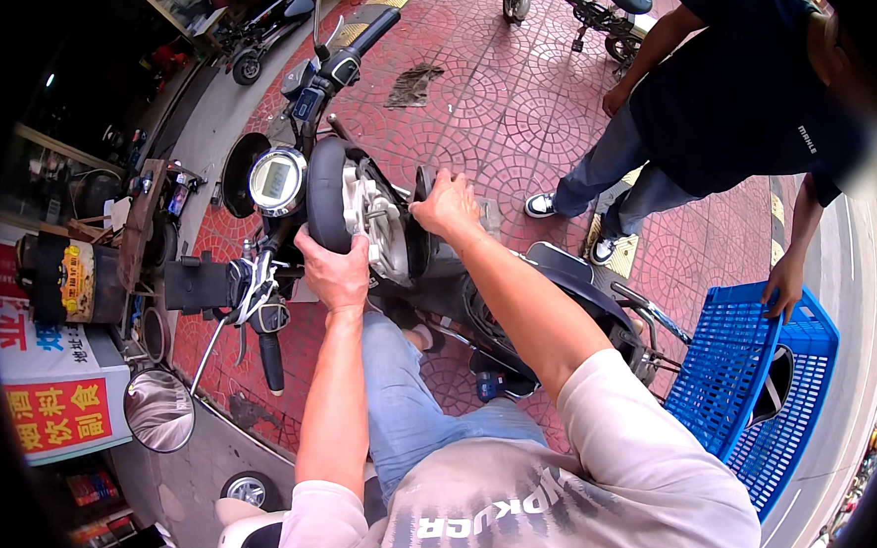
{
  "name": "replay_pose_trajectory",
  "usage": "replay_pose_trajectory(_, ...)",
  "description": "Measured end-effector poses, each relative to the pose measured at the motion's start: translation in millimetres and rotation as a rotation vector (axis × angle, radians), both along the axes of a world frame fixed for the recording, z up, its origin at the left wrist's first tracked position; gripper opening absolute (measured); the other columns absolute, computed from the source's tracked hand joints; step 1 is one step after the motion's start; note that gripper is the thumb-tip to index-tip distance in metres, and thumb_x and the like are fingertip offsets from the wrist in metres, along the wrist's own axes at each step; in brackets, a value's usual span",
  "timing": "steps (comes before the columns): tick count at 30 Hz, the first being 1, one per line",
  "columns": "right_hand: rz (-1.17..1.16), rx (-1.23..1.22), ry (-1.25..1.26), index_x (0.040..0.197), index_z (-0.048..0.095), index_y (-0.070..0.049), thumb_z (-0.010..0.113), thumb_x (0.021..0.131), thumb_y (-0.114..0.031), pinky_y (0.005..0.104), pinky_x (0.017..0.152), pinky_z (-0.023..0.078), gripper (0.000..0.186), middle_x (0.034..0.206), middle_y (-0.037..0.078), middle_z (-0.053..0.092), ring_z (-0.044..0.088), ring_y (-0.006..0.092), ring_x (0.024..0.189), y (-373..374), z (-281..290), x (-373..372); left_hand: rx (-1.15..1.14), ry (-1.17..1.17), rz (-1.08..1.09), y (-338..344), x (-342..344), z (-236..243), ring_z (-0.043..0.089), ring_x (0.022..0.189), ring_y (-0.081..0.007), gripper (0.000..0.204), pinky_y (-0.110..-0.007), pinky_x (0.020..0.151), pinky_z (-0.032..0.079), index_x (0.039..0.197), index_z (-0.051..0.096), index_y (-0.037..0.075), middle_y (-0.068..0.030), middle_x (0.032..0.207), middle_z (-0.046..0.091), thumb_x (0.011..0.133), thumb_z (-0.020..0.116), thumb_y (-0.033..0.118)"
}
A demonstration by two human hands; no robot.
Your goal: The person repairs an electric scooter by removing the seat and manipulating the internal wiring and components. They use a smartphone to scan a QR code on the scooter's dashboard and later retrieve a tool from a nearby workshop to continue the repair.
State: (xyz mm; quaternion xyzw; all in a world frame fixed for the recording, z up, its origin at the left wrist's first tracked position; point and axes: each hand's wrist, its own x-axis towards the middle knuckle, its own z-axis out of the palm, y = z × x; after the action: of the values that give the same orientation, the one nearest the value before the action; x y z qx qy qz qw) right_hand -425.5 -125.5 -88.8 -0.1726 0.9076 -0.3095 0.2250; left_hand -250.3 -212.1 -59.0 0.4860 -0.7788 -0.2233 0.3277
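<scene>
In front of me, on the motorbike [438, 264], sits a part with a thick black tyre-like ring [327, 195] and a silver cast-metal centre [371, 218]. My left hand [337, 269] grips its near lower edge, fingers on the black ring and thumb by the metal. Across from it, my right hand [447, 204] is closed on the dark curved edge [422, 184] at the part's right side; its fingertips are partly hidden. Left of the part stand the handlebar and a round chrome gauge [278, 181].
At right, a person [736, 90] in dark clothes rests a hand on a blue plastic crate [726, 358]. Another two-wheeler [583, 8] stands on the red patterned paving. A round mirror [160, 411] juts out at lower left, near a shop front with signs and shelves.
</scene>
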Motion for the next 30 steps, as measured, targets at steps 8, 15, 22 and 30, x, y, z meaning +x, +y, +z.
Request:
replay_pose_trajectory(8,-0.028,-0.092,-0.448,0.136,0.050,0.011,0.060,0.086,-0.013,0.0455,0.062,0.064,0.056,0.119,0.030,0.071,0.077,0.0428,0.093,18.0,-27.7,-30.2,0.055,0.050,-0.075,-8.5,-14.5,-2.3,0.074,0.093,-0.0436,0.063,-0.052,0.086,0.056,0.126,0.058,0.005,-0.0211,0.098,0.075,0.074,0.088,0.027)
replay_pose_trajectory(15,-0.210,-0.628,-0.659,0.120,0.056,0.003,0.060,0.088,-0.006,0.0432,0.058,0.065,0.034,0.096,0.014,0.070,0.074,0.0261,0.074,120.9,-12.8,-77.7,-0.086,0.156,-0.260,13.0,-14.2,114.9,0.075,0.085,-0.0327,0.053,-0.043,0.081,0.058,0.115,0.063,0.002,-0.0159,0.096,0.075,0.071,0.086,0.020)
replay_pose_trajectory(22,-0.434,-1.024,-0.668,0.118,0.061,-0.002,0.056,0.085,0.002,0.0356,0.062,0.065,0.034,0.096,0.007,0.070,0.071,0.0177,0.074,274.9,48.8,-17.9,-0.233,0.357,-0.534,29.7,18.4,249.9,0.066,0.103,-0.0165,0.052,-0.030,0.097,0.050,0.128,0.065,-0.004,-0.0071,0.116,0.071,0.081,0.083,0.010)
replay_pose_trajectory(30,-0.699,-1.149,-0.747,0.119,0.062,-0.001,0.055,0.083,0.005,0.0366,0.060,0.059,0.037,0.099,0.009,0.070,0.068,0.0199,0.079,399.6,21.1,64.1,-0.002,0.611,-0.547,-20.1,39.1,277.0,0.068,0.096,-0.0166,0.040,-0.029,0.090,0.054,0.126,0.066,-0.003,-0.0078,0.113,0.072,0.090,0.080,0.008)
